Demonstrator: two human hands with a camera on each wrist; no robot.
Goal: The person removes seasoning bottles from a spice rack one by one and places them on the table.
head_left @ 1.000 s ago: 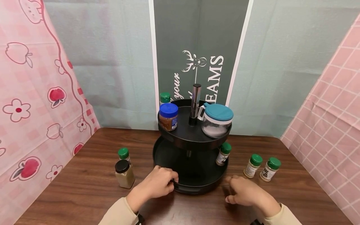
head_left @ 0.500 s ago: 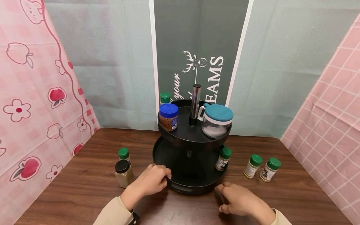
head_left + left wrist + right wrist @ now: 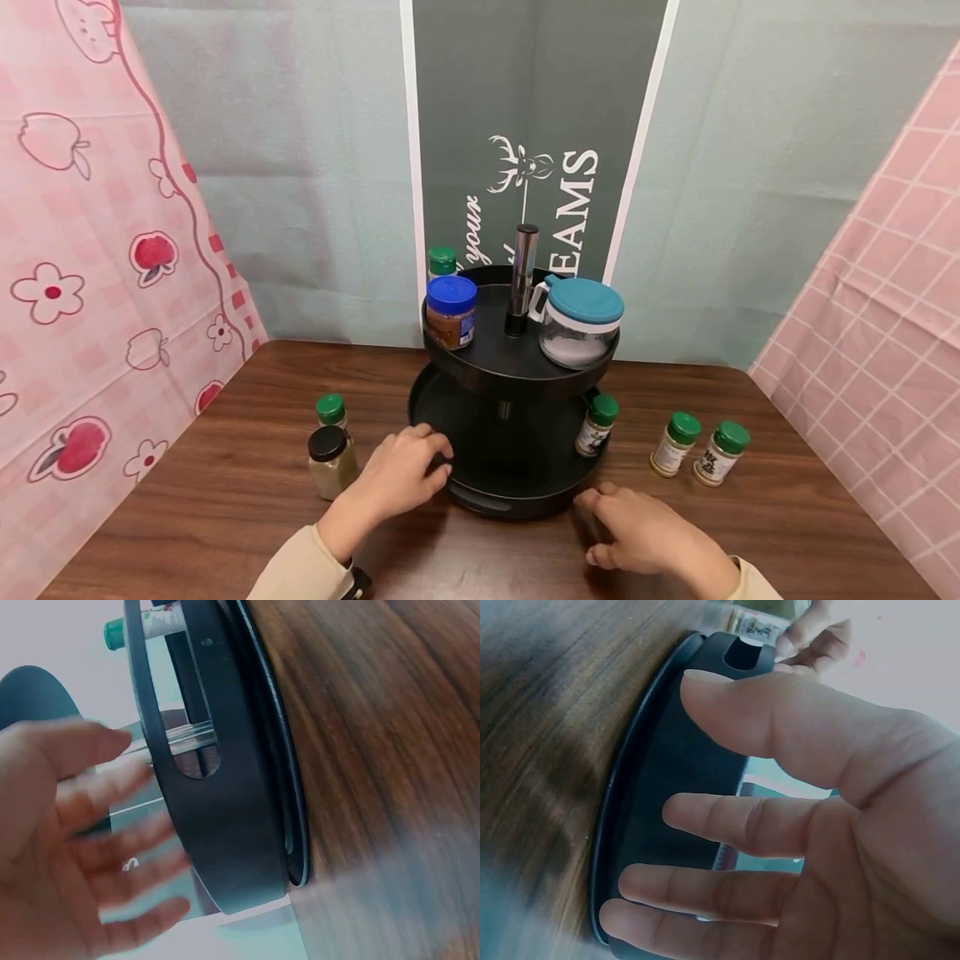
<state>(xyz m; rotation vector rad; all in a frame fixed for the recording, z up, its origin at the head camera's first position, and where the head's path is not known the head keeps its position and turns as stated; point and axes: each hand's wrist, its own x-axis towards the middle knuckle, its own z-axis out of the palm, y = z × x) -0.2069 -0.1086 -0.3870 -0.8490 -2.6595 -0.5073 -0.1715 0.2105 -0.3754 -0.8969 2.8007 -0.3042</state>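
Note:
A black two-tier round rack (image 3: 480,504) stands on the table. My left hand (image 3: 405,471) is by the front left of its lower tray, fingers loosely bent and holding nothing. In the left wrist view that hand (image 3: 97,832) is spread beside the tray wall with its handle slot. My right hand (image 3: 648,529) is low at the front right; in the right wrist view its straight fingers (image 3: 705,817) overlap the tray wall. On the lower tray stands a green-capped spice jar (image 3: 596,425). The upper tray bears a blue-lidded jar (image 3: 452,312) and a teal-lidded glass seasoning pot (image 3: 577,325).
Two green-capped spice jars, one nearer (image 3: 675,444) and one farther right (image 3: 720,454), stand right of the rack. On the left are a black-capped jar (image 3: 332,462) and a green-capped jar (image 3: 330,408) behind it. Another green-capped jar (image 3: 442,261) is at the upper tray's back.
The lower tray has turned slightly, bringing its spice jar nearer to me. My left hand has shifted left and lifted its fingers from the rim; my right hand has moved left to the tray.

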